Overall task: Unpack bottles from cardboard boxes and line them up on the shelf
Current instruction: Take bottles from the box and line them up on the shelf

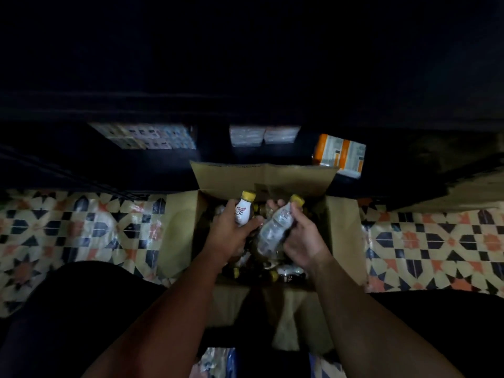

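Bottles w/ yellow caps are sitting in both hands over the open brown cardboard box [261, 175] at frame centre. Left hand [227, 236] is gripping a small white-labelled plastic bottle [243, 207], cap pointing toward top of frame. Right hand [302, 241] is gripping a clear plastic bottle [275, 227], tilted, cap toward upper right. More bottles [272, 271] are lying jumbled inside the box, dim. Box is standing on patterned tile floor [81, 227]; an orange-and-white pack [341, 154] is lying just beyond it, upper right of centre.

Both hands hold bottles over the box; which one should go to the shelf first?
Probably left: the left hand holds its bottle upright; the right hand holds its bottle tilted.
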The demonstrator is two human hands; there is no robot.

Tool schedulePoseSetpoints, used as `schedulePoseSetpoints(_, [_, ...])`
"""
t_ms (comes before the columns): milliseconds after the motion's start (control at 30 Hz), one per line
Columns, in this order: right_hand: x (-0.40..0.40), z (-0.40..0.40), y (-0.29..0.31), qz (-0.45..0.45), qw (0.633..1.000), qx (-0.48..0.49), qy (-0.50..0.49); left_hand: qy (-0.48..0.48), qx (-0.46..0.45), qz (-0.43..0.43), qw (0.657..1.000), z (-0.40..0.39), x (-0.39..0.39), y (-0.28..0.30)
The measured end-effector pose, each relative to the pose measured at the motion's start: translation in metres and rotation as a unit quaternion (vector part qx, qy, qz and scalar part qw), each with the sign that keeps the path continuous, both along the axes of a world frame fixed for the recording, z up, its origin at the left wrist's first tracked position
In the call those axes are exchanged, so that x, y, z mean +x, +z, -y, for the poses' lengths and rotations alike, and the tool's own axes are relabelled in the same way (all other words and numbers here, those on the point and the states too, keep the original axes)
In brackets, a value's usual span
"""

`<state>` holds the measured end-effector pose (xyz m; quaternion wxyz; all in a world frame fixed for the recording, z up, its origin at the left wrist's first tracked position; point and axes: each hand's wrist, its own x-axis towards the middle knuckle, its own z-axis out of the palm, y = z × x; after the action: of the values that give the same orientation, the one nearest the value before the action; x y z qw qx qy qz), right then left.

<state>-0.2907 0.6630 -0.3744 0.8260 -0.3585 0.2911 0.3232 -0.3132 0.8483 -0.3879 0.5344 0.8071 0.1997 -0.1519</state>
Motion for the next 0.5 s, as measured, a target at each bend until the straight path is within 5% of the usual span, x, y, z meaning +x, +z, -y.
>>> schedulePoseSetpoints(267, [0.017,-0.013,0.223,0.110,0.986,-0.127,-0.008,0.021,-0.058,0.055,0.997,0.009,0.003,0.228])
schedulePoseSetpoints(500, [0.020,-0.016,0.452,0.300,0.902,-0.307,0.035,0.027,-0.053,0.131,0.990,0.022,0.009,0.462])
